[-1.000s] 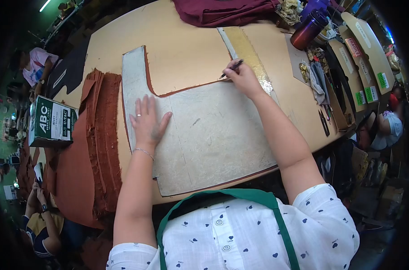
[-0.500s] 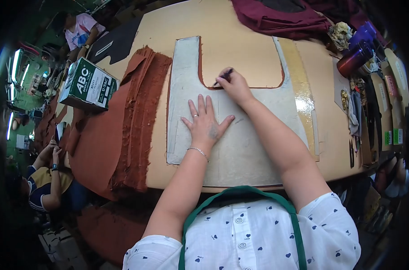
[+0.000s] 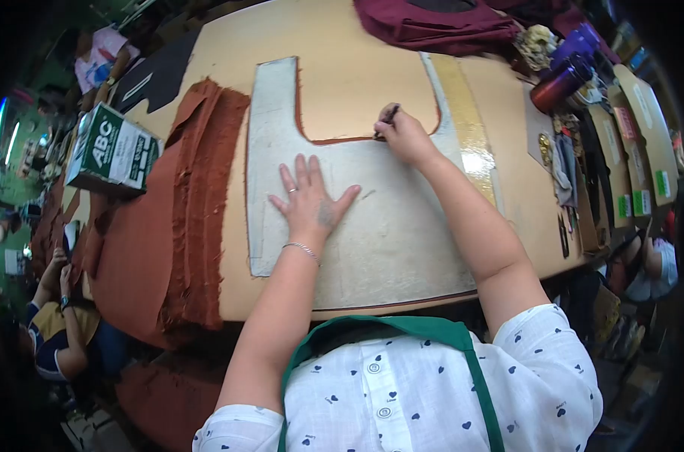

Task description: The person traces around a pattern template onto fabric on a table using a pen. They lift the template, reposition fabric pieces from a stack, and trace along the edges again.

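A pale grey U-shaped pattern template (image 3: 395, 226) lies flat on the table, over reddish-brown leather whose edge (image 3: 334, 142) shows along the notch. My left hand (image 3: 309, 207) is spread flat on the template, left of its middle. In my right hand (image 3: 406, 135) is a slim dark pen (image 3: 392, 113), its lower end at the bottom edge of the notch, toward the right corner. The fingers partly hide the pen. Left of the template is a pile of reddish-brown leather pieces (image 3: 199, 196) with ragged edges.
A green and white ABC tin (image 3: 114, 151) stands on the leather at left. Maroon cloth (image 3: 440, 26) lies at the back. Several tools, a tumbler (image 3: 560, 83) and cardboard pieces (image 3: 643, 135) line the right side. Two people (image 3: 63, 324) (image 3: 105, 56) are at the left.
My right hand has moved rightward along the notch's bottom edge with the pen. My left hand stays flat on the template. The whole view has shifted, with things appearing further left.
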The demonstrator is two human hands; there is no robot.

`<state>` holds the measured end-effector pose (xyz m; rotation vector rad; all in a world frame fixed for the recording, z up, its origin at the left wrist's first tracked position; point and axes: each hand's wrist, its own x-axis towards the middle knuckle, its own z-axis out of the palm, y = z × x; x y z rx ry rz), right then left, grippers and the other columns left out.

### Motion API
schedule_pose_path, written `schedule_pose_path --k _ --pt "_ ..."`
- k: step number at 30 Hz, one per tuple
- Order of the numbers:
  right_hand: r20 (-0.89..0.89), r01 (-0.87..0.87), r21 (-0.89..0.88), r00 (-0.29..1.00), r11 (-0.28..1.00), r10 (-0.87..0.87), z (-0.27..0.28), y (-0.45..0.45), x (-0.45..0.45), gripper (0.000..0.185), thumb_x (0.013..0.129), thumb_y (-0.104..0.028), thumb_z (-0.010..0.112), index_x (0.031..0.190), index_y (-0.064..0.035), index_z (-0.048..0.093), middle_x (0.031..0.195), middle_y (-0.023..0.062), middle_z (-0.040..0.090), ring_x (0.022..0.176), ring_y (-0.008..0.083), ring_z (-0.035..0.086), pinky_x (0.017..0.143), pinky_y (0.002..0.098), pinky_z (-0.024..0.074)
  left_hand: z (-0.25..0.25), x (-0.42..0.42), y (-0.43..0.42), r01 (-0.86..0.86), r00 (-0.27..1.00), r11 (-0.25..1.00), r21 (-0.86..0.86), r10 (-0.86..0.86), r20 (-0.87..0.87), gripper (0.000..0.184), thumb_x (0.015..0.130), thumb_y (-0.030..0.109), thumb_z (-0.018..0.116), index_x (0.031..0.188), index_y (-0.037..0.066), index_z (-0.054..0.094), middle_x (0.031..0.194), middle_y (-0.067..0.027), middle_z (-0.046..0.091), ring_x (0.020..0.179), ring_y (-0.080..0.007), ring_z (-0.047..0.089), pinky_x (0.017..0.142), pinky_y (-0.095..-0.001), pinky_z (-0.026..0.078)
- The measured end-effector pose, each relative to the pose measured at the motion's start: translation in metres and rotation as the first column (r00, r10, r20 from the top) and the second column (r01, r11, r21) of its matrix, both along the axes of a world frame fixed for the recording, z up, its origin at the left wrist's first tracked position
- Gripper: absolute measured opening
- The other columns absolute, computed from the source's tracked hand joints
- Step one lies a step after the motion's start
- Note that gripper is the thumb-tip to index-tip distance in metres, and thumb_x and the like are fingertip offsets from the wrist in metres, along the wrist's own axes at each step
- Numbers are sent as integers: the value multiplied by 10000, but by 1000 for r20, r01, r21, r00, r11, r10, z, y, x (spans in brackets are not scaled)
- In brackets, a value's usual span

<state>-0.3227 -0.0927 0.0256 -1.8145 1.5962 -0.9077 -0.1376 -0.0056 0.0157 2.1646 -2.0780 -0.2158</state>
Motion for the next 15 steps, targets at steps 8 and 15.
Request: schedule_pose_path --k 8,15 --pt "99 18 131 995 991 -31 0 -10 -120 100 830 -124 547 840 -32 510 762 69 578 718 155 542 665 277 427 8 -5 0 -4 1000 999 51 4 2 897 688 614 548 1341 86 234 1417 -113 153 1313 -345 57 942 -664 106" --pt "24 -16 117 1000 993 13 3 -75 -145 163 787 -162 590 851 -27 526 777 98 589 725 208 553 697 314 436 9 -7 -2 -5 1000 997 75 3 30 890 695 598 552 1341 81 225 1416 -124 142 1311 -351 51 936 -667 105"
